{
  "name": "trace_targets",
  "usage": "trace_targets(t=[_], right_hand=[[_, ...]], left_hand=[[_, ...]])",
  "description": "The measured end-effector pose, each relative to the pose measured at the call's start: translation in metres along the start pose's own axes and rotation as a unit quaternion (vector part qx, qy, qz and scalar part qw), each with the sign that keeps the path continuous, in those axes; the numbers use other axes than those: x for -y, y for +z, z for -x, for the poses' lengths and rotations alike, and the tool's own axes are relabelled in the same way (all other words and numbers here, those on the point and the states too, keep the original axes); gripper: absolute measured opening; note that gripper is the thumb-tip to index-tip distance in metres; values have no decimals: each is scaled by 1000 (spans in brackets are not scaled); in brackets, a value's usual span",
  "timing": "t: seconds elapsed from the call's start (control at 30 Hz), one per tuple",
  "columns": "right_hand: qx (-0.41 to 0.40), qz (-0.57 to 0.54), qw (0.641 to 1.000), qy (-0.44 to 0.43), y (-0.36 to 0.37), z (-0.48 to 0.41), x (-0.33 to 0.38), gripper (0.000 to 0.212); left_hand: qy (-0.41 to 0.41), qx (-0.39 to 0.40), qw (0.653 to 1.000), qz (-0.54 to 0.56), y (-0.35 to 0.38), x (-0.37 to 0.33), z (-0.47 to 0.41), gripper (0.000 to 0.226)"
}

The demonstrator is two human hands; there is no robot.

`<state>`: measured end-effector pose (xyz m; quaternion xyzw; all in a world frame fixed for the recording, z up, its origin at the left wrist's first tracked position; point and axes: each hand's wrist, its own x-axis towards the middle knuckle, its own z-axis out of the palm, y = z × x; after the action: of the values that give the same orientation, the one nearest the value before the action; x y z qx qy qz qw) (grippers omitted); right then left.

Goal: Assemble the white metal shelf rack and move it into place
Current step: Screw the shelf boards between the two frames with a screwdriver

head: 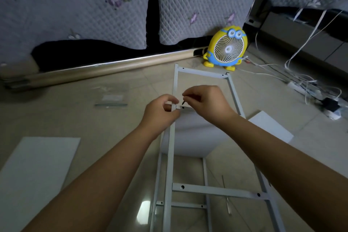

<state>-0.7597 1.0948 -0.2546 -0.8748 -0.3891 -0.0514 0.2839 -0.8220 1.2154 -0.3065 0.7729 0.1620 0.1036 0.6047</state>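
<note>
Nearest on the floor, the white frame (170, 156) lies lengthwise, lower crossbar (216, 191) seemingly fixed, a shelf panel (37, 165) loose beside it (most assembly remains, I judge). Farther up, the left hand (162, 111) grips the frame's middle joint while the right hand (205, 103) pinches a small screw (183, 102) just above its hole.

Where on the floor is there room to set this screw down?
Bare tile lies left of the frame, between the parts bag and the white panel, and beyond the bag up to the sofa rail. Right is crowded: cables, power strip, fan.
</note>
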Motion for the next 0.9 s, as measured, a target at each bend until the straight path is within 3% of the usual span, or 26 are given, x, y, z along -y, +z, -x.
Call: trace_targets(t=[0.47,0.6,0.73,0.9], right_hand=[[52,58,997,-26,3,-1,-4,19],[64,120,986,-102,9,1,-1,16],[65,100,991,-64,9,1,-2,16],[108,118,984,-83,3,-7,-1,20]], left_hand=[[20,35,999,-15,-10,3,1,19],[13,54,998,15,-11,3,3,22],[-15,67,994,88,-12,4,7,30],[-32,63,989,129,-11,8,7,29]])
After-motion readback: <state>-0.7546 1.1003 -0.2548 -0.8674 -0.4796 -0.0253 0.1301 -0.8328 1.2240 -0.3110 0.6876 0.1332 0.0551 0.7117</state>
